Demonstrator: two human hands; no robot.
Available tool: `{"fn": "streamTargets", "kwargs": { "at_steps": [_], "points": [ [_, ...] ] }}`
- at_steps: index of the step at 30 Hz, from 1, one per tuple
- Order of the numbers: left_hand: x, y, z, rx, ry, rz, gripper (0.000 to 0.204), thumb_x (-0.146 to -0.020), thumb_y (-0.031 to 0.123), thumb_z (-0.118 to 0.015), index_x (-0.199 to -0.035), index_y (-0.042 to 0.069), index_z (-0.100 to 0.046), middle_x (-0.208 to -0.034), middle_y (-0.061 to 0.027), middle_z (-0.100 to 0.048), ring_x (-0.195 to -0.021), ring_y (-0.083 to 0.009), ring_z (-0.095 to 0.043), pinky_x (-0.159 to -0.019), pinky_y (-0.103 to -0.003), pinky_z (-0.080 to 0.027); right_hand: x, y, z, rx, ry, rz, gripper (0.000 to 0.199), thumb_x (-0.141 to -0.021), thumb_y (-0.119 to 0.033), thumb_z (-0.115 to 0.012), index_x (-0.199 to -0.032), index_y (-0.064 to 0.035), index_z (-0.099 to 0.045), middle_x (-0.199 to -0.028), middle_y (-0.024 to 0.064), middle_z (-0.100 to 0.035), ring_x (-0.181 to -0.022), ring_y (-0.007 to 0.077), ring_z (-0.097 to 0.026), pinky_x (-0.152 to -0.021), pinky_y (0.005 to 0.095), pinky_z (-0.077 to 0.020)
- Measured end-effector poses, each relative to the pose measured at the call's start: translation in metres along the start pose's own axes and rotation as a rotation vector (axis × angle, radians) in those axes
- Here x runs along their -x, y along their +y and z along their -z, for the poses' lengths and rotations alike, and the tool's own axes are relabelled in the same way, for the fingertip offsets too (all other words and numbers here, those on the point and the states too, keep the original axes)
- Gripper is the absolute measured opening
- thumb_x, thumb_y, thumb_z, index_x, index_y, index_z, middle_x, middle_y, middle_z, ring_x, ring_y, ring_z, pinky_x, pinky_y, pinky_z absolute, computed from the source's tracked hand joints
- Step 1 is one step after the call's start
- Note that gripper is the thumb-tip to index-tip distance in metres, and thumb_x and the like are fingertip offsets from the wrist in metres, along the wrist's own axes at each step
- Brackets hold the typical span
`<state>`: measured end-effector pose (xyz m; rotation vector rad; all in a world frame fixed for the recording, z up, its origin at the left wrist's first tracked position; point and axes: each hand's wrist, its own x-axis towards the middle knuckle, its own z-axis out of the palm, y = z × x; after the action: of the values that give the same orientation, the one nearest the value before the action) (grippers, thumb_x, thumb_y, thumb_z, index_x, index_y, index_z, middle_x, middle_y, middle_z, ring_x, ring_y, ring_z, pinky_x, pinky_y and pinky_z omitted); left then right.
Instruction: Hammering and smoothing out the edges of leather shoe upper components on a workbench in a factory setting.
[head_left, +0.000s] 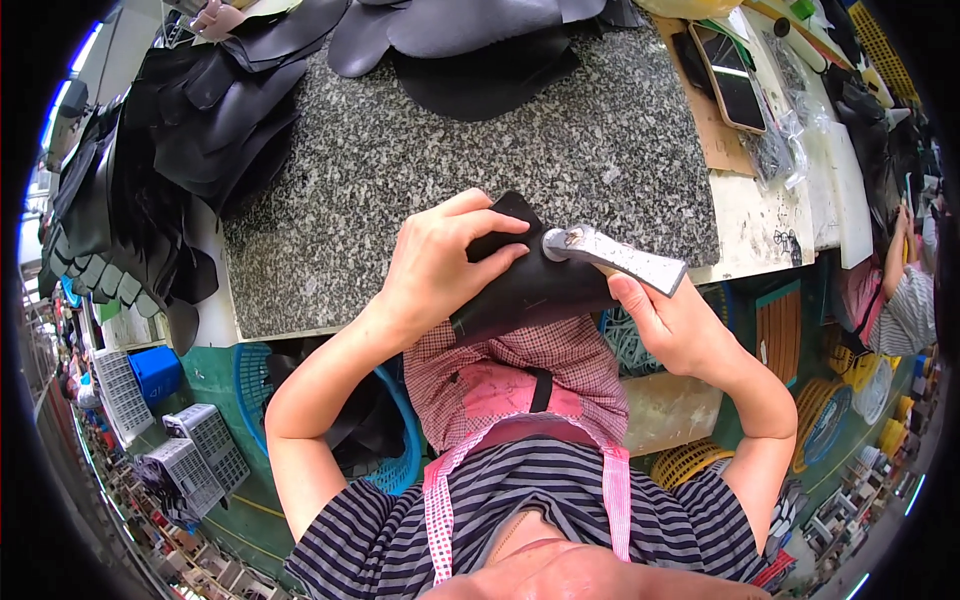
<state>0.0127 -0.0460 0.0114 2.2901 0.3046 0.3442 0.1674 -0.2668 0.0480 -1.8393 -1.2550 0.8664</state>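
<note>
A black leather piece (530, 298) lies at the near edge of the speckled granite slab (440, 160) and hangs partly over it toward my lap. My left hand (435, 255) grips its upper left part, fingers and thumb bent close together around a raised or folded edge. In my right hand (670, 325) is a metal hammer (625, 260), its handle mostly hidden by the hand. The hammer's round face rests on or just above the leather, right beside my left fingertips; contact cannot be made out.
Stacked black leather pieces (220, 120) cover the slab's left side; more black pieces (470, 40) lie at its far edge. A phone (730, 80) sits to the right on cardboard. Below the table are a blue basket (408, 455) and grey crates (205, 445). Another person (900, 300) is at far right.
</note>
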Motion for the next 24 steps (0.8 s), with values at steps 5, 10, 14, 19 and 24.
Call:
{"fn": "streamTargets", "kwargs": {
  "at_steps": [5,10,14,19,24],
  "points": [
    [0.000,0.004,0.003,0.014,0.029,0.099,0.027,-0.076,0.011,-0.089,-0.100,0.004,-0.079,-0.085,-0.0079,-0.067,-0.078,-0.0202,-0.068,-0.071,-0.030,-0.052,0.000,0.001,-0.001,-0.010,0.003,-0.003,0.025,-0.105,-0.016,-0.052,-0.116,0.0043,-0.062,-0.084,0.0278,-0.062,-0.077,0.0492,-0.062,-0.067,0.0509,-0.0476],
    [0.001,0.005,0.003,-0.021,0.039,0.142,0.027,-0.076,0.012,-0.089,-0.100,0.003,-0.079,-0.084,-0.0079,-0.067,-0.077,-0.0201,-0.067,-0.071,-0.030,-0.052,-0.002,0.002,0.001,-0.003,-0.014,-0.012,0.024,-0.105,-0.016,-0.051,-0.113,0.0045,-0.061,-0.081,0.0271,-0.062,-0.077,0.0490,-0.062,-0.067,0.0511,-0.0484],
    [0.001,0.006,0.001,-0.025,0.055,0.174,0.027,-0.077,0.013,-0.089,-0.100,0.004,-0.080,-0.083,-0.0077,-0.068,-0.076,-0.0196,-0.067,-0.071,-0.030,-0.052,-0.004,-0.003,0.006,0.000,-0.027,-0.015,0.024,-0.105,-0.016,-0.051,-0.114,0.0036,-0.060,-0.082,0.0265,-0.064,-0.079,0.0480,-0.065,-0.067,0.0508,-0.0497],
    [0.002,0.007,0.001,-0.077,0.032,0.198,0.025,-0.079,0.020,-0.087,-0.100,0.006,-0.080,-0.086,-0.0065,-0.069,-0.078,-0.0231,-0.070,-0.070,-0.033,-0.053,-0.015,-0.016,0.018,0.065,0.076,0.060,0.026,-0.104,-0.017,-0.049,-0.116,0.0045,-0.060,-0.088,0.0250,-0.066,-0.080,0.0460,-0.067,-0.070,0.0483,-0.0509],
    [0.001,0.012,0.002,-0.116,0.021,0.192,0.026,-0.082,0.028,-0.085,-0.099,0.009,-0.080,-0.089,-0.0045,-0.071,-0.079,-0.0265,-0.071,-0.068,-0.037,-0.053,-0.017,0.000,-0.001,0.161,0.079,0.045,0.028,-0.103,-0.013,-0.049,-0.119,0.0062,-0.062,-0.088,0.0256,-0.066,-0.080,0.0477,-0.066,-0.074,0.0510,-0.0517]
  ]
}}
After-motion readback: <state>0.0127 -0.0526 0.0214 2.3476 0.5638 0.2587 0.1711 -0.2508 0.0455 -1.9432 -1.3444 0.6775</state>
